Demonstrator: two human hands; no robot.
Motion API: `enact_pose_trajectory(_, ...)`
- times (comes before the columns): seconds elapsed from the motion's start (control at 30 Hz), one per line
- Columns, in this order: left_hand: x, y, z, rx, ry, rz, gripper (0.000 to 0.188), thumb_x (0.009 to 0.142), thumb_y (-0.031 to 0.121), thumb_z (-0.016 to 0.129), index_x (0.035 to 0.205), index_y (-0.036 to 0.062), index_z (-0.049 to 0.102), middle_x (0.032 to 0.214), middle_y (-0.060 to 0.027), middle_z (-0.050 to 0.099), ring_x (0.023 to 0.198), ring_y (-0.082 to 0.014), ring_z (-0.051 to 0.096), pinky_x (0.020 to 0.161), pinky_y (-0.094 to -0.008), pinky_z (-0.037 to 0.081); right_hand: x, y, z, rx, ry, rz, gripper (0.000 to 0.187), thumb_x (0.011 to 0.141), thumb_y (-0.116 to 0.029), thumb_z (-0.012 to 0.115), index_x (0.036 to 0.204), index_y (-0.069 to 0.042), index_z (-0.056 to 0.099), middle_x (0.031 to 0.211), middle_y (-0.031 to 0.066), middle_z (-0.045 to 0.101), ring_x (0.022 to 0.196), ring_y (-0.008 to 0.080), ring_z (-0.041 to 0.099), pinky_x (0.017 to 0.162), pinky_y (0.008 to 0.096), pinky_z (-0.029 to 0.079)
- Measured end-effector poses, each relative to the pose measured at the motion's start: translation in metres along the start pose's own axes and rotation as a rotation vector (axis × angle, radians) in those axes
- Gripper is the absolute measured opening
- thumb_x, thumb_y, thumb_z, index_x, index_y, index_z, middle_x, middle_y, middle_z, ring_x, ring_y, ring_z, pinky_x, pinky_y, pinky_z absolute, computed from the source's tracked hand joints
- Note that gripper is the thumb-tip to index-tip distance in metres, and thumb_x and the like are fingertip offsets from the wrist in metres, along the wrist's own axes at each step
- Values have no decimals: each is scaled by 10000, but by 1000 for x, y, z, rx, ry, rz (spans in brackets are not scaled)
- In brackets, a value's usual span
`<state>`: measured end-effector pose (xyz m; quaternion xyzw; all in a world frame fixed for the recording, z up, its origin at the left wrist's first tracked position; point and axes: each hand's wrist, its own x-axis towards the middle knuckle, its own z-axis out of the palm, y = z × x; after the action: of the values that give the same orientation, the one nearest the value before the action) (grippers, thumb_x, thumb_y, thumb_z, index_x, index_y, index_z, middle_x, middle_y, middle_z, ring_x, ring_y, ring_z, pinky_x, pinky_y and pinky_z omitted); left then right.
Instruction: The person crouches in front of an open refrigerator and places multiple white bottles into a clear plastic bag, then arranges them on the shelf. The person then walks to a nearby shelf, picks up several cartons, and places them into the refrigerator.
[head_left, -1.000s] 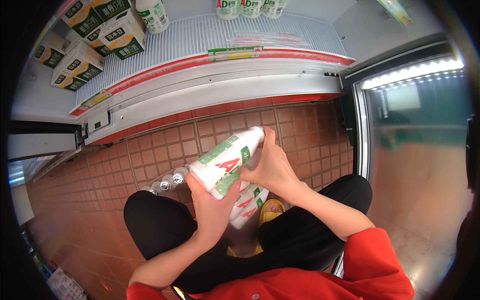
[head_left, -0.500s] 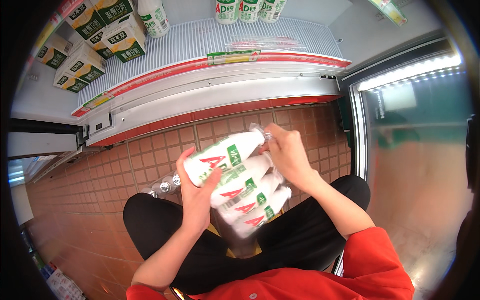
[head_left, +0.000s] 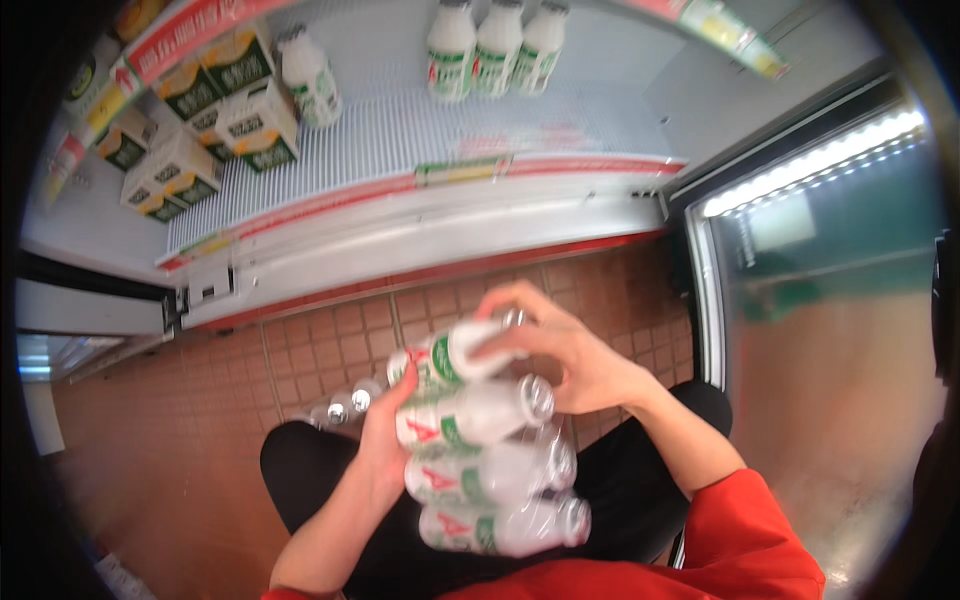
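Observation:
Over my lap I hold a pack of several white milk drink bottles (head_left: 470, 415) with red and green print, lying on their sides in a row. Clear plastic wrap shows around the silver-capped necks on the right. My left hand (head_left: 385, 435) grips the pack at the bottle bases, its thumb over the labels. My right hand (head_left: 560, 345) closes around the neck and shoulder of the farthest bottle. Its fingertips are blurred and partly behind the bottle.
Ahead is an open fridge with a ribbed shelf (head_left: 380, 130). Several soy milk cartons (head_left: 255, 125) and a white bottle (head_left: 310, 80) stand at its left; three white bottles (head_left: 495, 50) stand farther back. Capped bottles (head_left: 350, 402) are on the tiled floor by my left knee. A glass door (head_left: 830, 330) stands right.
The pack has turned, its necks now pointing right, and has come lower. My right hand has moved from the wrap at the neck onto the far bottle. The view has tilted up.

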<state>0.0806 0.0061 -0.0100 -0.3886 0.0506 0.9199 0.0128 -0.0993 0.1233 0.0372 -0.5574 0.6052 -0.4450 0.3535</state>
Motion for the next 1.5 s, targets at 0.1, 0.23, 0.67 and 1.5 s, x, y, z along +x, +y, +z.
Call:
enact_pose_trajectory(0.1, -6, -8, 2, 43, -8, -37, 444, 863, 366, 445, 1172, 47, 448, 1095, -142, 546, 977, -283, 549, 845, -404, 444, 3, -2, -5, 58, 15, 58, 268, 610, 65, 652, 838, -74, 661, 981, 43, 499, 799, 138, 522, 622, 228, 436)
enact_pose_trajectory(0.23, -8, -20, -8, 23, -123, -118, 517, 848, 364, 437, 1242, 35, 373, 1193, -144, 483, 1085, -293, 473, 936, -418, 361, 8, -5, -16, 62, 85, 123, 195, 643, 26, 680, 824, -44, 654, 916, 47, 522, 774, 121, 520, 588, 240, 427)
enact_pose_trajectory(0.67, 3, 2, 13, -94, -191, -83, 460, 712, 249, 454, 1088, -11, 492, 968, -171, 586, 840, -305, 586, 786, -421, 476, 47, -30, -34, 71, 319, 147, 151, 665, -33, 704, 781, -8, 612, 699, 19, 557, 457, 37, 464, 379, 176, 328)
enact_pose_trajectory(1.5, 11, 6, -2, 57, -177, -60, 306, 797, 306, 472, 951, 55, 554, 846, -85, 607, 721, -194, 595, 657, -309, 497, 65, 4, 25, 876, 362, 287, 168, 738, -146, 622, 767, 14, 581, 731, 94, 627, 667, 151, 608, 614, 266, 485)
